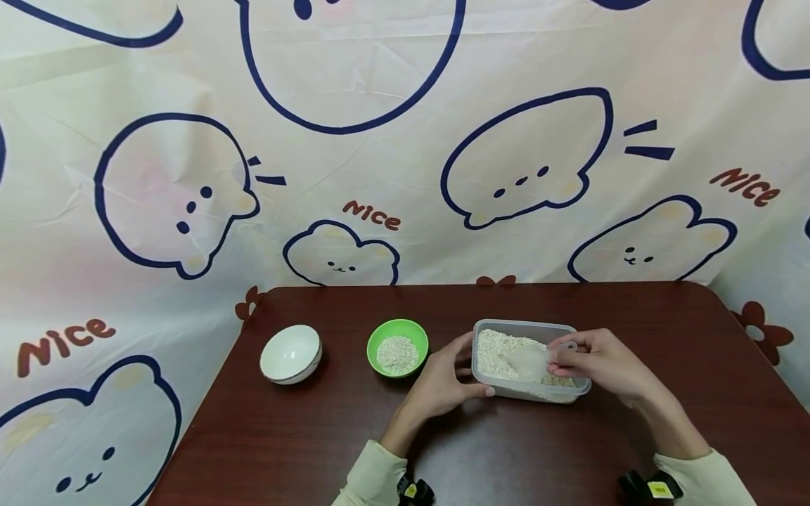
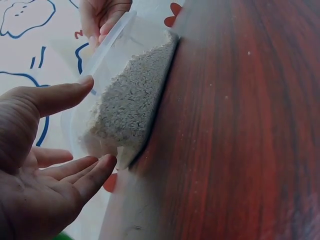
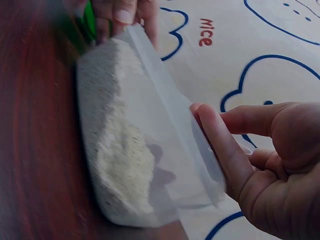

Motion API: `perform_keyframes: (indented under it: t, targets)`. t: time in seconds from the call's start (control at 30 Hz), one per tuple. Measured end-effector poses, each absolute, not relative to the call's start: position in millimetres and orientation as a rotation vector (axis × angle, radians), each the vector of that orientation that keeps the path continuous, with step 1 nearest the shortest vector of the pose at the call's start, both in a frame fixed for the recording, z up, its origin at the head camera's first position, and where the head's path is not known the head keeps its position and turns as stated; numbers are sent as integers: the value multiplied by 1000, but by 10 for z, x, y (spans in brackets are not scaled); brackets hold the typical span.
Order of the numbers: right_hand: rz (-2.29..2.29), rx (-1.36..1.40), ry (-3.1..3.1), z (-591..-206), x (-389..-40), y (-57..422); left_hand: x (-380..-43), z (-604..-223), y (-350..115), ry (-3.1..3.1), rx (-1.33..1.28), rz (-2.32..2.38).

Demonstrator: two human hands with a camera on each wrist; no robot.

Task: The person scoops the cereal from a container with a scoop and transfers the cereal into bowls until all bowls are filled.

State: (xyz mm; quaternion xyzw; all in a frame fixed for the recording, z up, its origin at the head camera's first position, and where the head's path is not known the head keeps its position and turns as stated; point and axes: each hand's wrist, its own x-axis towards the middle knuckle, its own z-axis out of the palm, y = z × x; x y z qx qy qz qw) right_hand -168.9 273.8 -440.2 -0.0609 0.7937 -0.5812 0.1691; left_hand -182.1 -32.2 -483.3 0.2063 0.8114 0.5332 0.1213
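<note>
A translucent plastic container (image 1: pixel 525 390) of rice (image 1: pixel 496 351) sits right of the table's middle. My left hand (image 1: pixel 443 379) holds its left end, thumb at the near corner and fingers round the far side; in the left wrist view the fingertips (image 2: pixel 107 161) lie against the wall. With my right hand (image 1: pixel 598 362) I pinch the handle of a translucent white scoop (image 1: pixel 530 362) over the container's right part. The scoop's bowl lies at the rice surface. In the right wrist view, the container wall hides most of the scoop.
Left of the container stands a green bowl (image 1: pixel 373 357) with rice in it. Farther left is a white bowl (image 1: pixel 287 355). A brown wooden table (image 1: pixel 493 457) carries everything, and a printed cloth (image 1: pixel 405 169) hangs behind its far edge.
</note>
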Motion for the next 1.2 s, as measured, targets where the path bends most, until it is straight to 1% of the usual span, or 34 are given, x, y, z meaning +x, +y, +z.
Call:
perform_keyframes:
  t: [0.57, 0.9, 1.2]
  targets:
    - [-1701, -175, 2181, -4429, -1656, 2540, -1808, -4825, -332, 2447, 608, 1518]
    - [-1707, -185, 2159, -4428, -1677, 2540, -1769, -4894, -287, 2553, 606, 1528]
    - [-1680, -211, 2168, -4454, -1763, 2633, -1718, -4922, -188, 2550, 576, 1622]
